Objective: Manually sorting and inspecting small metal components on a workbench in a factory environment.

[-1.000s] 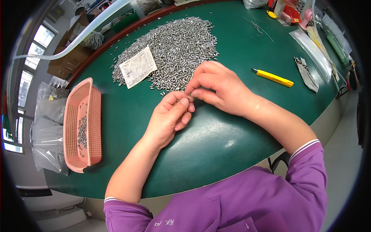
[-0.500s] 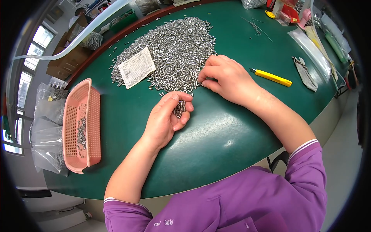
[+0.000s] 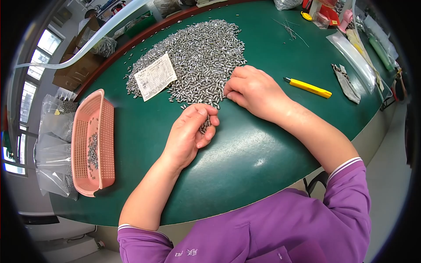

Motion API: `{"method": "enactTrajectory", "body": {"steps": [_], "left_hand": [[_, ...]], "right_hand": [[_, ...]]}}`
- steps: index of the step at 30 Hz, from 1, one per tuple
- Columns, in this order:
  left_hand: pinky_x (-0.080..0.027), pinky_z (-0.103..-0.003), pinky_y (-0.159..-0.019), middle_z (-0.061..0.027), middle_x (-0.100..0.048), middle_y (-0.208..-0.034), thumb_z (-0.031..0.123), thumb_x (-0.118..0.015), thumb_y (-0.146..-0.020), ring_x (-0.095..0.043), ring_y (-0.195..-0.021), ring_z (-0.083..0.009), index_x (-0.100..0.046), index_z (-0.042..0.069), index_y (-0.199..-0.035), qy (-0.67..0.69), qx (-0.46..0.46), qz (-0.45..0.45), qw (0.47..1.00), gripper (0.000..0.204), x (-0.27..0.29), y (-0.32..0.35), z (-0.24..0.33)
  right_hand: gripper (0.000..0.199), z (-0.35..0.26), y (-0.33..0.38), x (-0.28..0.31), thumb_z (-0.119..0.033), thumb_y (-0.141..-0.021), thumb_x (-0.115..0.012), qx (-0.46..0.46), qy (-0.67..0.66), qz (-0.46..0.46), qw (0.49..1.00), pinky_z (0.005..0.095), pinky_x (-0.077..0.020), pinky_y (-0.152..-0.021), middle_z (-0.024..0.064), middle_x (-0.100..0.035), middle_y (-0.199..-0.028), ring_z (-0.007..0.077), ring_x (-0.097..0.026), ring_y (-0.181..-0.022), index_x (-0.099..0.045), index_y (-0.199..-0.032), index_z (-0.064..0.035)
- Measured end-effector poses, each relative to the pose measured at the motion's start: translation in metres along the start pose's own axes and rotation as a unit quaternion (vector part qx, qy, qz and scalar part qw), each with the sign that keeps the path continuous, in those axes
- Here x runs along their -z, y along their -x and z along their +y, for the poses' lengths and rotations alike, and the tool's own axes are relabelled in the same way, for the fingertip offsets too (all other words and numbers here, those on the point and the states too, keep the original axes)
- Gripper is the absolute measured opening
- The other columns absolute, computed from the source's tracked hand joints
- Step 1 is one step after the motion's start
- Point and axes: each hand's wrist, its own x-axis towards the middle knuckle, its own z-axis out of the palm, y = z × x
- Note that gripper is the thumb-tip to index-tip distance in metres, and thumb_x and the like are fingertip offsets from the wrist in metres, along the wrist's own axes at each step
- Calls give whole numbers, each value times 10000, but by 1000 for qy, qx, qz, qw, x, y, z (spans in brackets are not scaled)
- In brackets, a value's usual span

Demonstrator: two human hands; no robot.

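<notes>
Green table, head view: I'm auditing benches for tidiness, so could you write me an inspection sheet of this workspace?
Surface: glossy dark green table, loose pieces strewn around the heap's edges.
Job's things: heap of small silver metal pieces, white printed paper slip lying on its left side; pink perforated plastic basket at left holding some similar pieces.
Clutter: yellow utility knife at right; clear plastic bags beside the basket.
Grips: left hand curled around several pieces; right hand at the heap's right edge, fingertips' contents hidden.
Cables: none certain; pale curved tube at upper left.
Surroundings: brown cardboard boxes, bright windows.
</notes>
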Motion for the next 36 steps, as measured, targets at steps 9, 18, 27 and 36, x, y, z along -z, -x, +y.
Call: {"method": "enactTrajectory", "body": {"steps": [9,18,27,36], "left_hand": [[-320,-146,-428,-48,-546,-836,83,-550,-886,-443,-580,-38,-487,51,-1041,-19,2,12,1000,171,-3,1,1],[-320,-145,-428,-42,-547,-836,99,-560,-888,-440,-574,-36,-491,53,-1027,-21,2,13,1000,161,-1,1,-2],[-309,-153,-419,-35,-540,-824,155,-484,-932,-436,-568,-48,-521,49,-996,-23,1,7,1000,130,-2,1,0],[-310,-162,-419,-43,-541,-827,161,-430,-947,-448,-577,-64,-526,45,-1000,13,0,-3,1000,160,-4,1,3]], "right_hand": [[88,-26,-5,0,-133,-779,-624,1,-250,-4,968,346,-453,-755,67,-573,-851,239,-553,-848,-634,-846,-76],[71,-31,-4,2,-102,-817,-613,-63,-326,-26,943,292,-444,-724,45,-563,-848,183,-543,-827,-600,-875,-62],[72,-9,-1,2,-134,-761,-634,-28,-51,34,998,365,-439,-759,43,-542,-842,242,-535,-872,-598,-814,-100],[91,-5,2,-4,-116,-721,-647,-16,-21,-3,1000,370,-436,-757,46,-517,-837,244,-519,-867,-593,-792,-97]]}}
